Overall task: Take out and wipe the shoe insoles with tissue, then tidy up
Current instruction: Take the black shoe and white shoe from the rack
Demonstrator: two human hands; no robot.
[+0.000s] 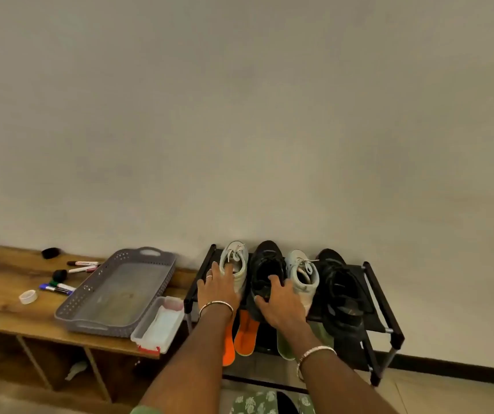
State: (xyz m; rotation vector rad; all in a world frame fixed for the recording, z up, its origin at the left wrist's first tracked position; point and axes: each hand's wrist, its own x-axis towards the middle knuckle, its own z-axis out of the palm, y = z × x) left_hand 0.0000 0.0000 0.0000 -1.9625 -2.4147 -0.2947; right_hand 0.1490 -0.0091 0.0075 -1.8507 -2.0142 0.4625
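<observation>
From the head camera, a black two-tier shoe rack [384, 318] stands against the wall with four shoes in a row on its top shelf. The left hand [219, 289] lies with spread fingers on the heel of a white sneaker [235, 270] at the row's left end. The right hand [281, 303] curls over the collar of the black shoe [266, 276] beside it, fingers reaching into the opening and thumb on the near side. A second white sneaker [302, 276] and a second black shoe [341, 294] stand further right. The insoles are already out. Two orange insoles [247, 333] and two green insoles [284, 345] lie on the lower shelf, their near ends sticking out past the shoes above. They look thin, light and bendy, so a pinch at a jutting end should lift one, though it will likely flop unless supported. On the wooden bench [0, 294] to the left sit a clear tissue box [162, 324] and a grey perforated tray [114, 294].
</observation>
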